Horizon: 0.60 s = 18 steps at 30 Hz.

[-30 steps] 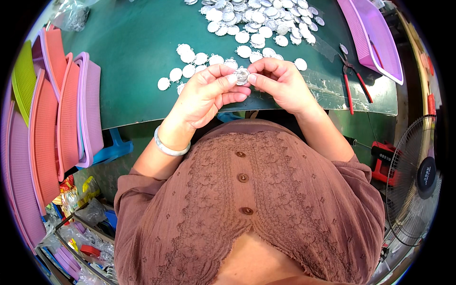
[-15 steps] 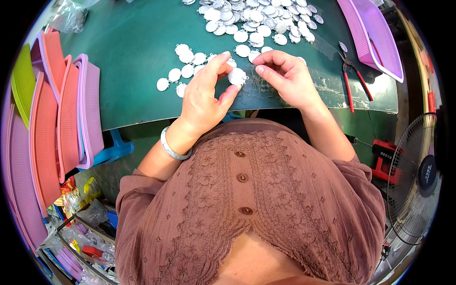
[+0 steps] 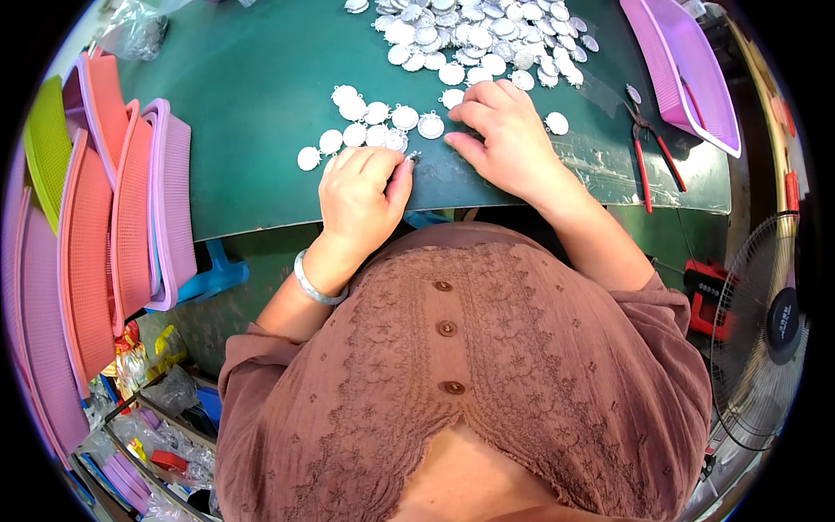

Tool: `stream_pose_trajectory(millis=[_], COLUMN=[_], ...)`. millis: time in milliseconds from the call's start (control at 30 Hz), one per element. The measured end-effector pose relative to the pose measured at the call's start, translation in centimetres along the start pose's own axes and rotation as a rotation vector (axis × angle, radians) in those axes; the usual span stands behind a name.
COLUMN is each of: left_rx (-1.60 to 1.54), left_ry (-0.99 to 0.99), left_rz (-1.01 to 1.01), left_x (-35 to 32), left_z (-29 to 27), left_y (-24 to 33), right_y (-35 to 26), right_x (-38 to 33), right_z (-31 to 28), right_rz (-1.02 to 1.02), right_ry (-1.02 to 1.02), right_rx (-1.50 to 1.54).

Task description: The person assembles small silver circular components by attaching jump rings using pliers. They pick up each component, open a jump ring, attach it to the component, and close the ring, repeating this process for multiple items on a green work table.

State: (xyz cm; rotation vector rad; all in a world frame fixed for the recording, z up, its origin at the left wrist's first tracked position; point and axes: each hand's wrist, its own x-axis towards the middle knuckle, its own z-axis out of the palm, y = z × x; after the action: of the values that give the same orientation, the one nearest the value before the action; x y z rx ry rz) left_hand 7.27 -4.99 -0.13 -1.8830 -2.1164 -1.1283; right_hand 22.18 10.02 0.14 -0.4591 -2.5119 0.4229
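Left hand (image 3: 358, 187) curled beside silver discs (image 3: 365, 126) (grip hidden); right hand (image 3: 504, 130) pinches one disc (image 3: 431, 126) on the green desk (image 3: 252, 104).

Clear plastic bag (image 3: 130, 35), table's far-left corner.

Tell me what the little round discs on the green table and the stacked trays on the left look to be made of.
The round discs look like silvery metal, shiny with pale faces, though plated plastic can't be ruled out. The stacked trays look like moulded plastic: bright pink, orange and purple, matte, with a fine mesh pattern.
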Motion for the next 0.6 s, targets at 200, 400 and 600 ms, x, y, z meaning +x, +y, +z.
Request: stream_pose_trajectory(millis=[200,400,600], left_rx=[0.126,0.143,0.104], left_ry=[0.008,0.015,-0.069], left_rz=[-0.048,-0.018,0.041], left_x=[0.5,0.7,0.5], left_z=[0.0,0.3,0.4], left_y=[-0.1,-0.6,-1.4], right_y=[-0.8,-1.0,-0.2], right_x=[1.1,1.5,1.0], right_z=[1.1,1.4,0.6], right_rz=[0.017,0.106,-0.069], right_ry=[-0.03,-0.016,-0.06], right_rx=[-0.084,0.013,0.129])
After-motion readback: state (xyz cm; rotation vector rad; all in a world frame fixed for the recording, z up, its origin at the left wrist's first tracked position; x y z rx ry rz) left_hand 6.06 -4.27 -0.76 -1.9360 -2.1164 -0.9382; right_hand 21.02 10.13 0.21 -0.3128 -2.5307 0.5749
